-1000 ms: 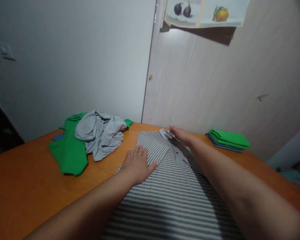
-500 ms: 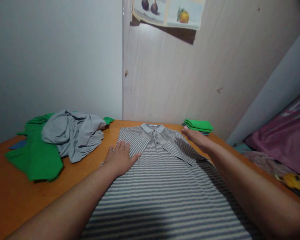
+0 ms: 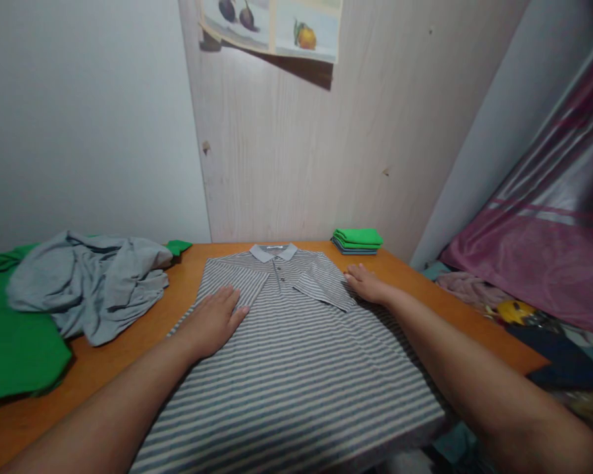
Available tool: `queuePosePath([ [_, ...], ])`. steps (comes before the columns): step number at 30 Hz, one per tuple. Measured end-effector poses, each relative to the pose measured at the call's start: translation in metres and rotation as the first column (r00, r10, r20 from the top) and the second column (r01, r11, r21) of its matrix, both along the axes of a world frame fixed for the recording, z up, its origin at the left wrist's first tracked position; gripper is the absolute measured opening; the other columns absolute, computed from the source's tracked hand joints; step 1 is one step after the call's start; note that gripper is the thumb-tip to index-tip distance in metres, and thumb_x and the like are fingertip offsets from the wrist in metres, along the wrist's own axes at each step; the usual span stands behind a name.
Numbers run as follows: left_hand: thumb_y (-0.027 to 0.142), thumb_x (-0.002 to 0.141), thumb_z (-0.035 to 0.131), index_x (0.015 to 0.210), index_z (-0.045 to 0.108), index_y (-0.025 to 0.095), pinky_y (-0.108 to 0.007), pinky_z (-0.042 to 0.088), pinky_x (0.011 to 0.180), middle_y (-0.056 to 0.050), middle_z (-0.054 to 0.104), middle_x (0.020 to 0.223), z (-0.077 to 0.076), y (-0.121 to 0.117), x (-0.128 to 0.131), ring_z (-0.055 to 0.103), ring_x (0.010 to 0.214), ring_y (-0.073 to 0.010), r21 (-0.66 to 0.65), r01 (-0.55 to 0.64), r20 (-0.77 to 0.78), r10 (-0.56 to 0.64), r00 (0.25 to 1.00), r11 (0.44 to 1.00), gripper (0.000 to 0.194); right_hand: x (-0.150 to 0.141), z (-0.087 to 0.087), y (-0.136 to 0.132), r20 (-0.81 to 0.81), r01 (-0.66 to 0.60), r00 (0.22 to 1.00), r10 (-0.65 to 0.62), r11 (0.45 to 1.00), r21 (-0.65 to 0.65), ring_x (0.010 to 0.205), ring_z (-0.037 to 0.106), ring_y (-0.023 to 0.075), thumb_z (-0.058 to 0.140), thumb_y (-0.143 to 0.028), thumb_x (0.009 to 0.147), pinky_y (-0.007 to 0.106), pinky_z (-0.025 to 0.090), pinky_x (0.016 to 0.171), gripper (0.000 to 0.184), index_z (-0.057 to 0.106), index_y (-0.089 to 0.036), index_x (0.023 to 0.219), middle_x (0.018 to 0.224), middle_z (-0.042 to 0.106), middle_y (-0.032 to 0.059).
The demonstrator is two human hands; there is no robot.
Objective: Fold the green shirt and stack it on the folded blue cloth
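Note:
A grey-and-white striped polo shirt lies front up, its collar at the far end and both short sleeves folded inward over the chest. My left hand rests flat near the shirt's left side, just below the folded left sleeve, fingers together and thumb out. At the opposite side my right hand touches the shirt's edge by the other folded sleeve. Its fingers are stretched out, with their tips partly hidden against the cloth, and no grip shows.
The shirt lies on an orange table. A crumpled grey garment and a green one are heaped at the left. Folded green and grey clothes are stacked at the back right. Beyond the right edge hangs a pink curtain.
My right hand has come down from above the shirt onto its right edge. My left hand stays flat on the cloth. The camera view has turned to the right.

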State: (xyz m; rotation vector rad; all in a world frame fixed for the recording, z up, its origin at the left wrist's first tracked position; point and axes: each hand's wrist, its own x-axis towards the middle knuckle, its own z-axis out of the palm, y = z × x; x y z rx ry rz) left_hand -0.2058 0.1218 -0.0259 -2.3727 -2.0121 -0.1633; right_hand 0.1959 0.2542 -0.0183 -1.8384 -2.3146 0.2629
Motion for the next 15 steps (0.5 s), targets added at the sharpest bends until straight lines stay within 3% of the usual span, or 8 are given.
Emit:
queuePosePath([
  [4, 0.053, 0.101, 0.03, 0.15, 0.045, 0.007, -0.048, 0.025, 0.123, -0.02, 0.036, 0.16, -0.001, 0.001, 0.0, 0.031, 0.15, -0.0312, 0.003, 0.001, 0.015, -0.001, 1.0, 1.0, 0.069, 0.014, -0.012, -0.003, 0.087, 0.06, 0.995, -0.055, 0.997, -0.053, 0.155, 0.013, 0.0331, 0.023, -0.053, 0.103, 0.066, 0.012, 0.119, 0.066, 0.032, -0.016, 0.157, 0.167, 0.022, 0.0158],
  [7, 0.052, 0.101, 0.03, 0.149, 0.046, 0.008, -0.049, 0.026, 0.122, -0.019, 0.037, 0.16, -0.001, 0.001, 0.0, 0.032, 0.15, -0.0313, 0.007, 0.002, 0.015, -0.002, 1.0, 1.0, 0.067, 0.013, -0.011, -0.003, 0.128, 0.077, 0.989, -0.07, 0.996, -0.05, 0.155, 0.009, 0.0316, 0.023, -0.055, 0.102, 0.065, 0.009, 0.119, 0.068, 0.029, -0.017, 0.159, 0.168, 0.018, 0.0154],
  [11, 0.053, 0.1, 0.032, 0.148, 0.048, 0.011, -0.048, 0.025, 0.122, -0.019, 0.039, 0.159, -0.002, 0.002, -0.001, 0.032, 0.15, -0.0313, 0.019, 0.004, 0.033, -0.005, 0.999, 1.0, 0.066, 0.004, -0.008, -0.006, 0.154, -0.016, 0.988, 0.017, 1.0, -0.006, 0.156, 0.003, 0.029, 0.019, -0.058, 0.101, 0.06, 0.009, 0.122, 0.073, 0.022, -0.017, 0.161, 0.169, 0.011, 0.0129],
  [15, 0.053, 0.1, 0.032, 0.148, 0.047, 0.008, -0.047, 0.025, 0.122, -0.02, 0.039, 0.159, -0.002, 0.002, -0.001, 0.032, 0.15, -0.0314, 0.03, 0.013, 0.041, -0.014, 0.999, 0.999, 0.068, -0.002, -0.011, -0.013, 0.172, -0.05, 0.983, 0.064, 0.995, -0.082, 0.156, 0.006, 0.0295, 0.017, -0.059, 0.101, 0.06, 0.011, 0.121, 0.075, 0.02, -0.016, 0.162, 0.169, 0.014, 0.0132],
])
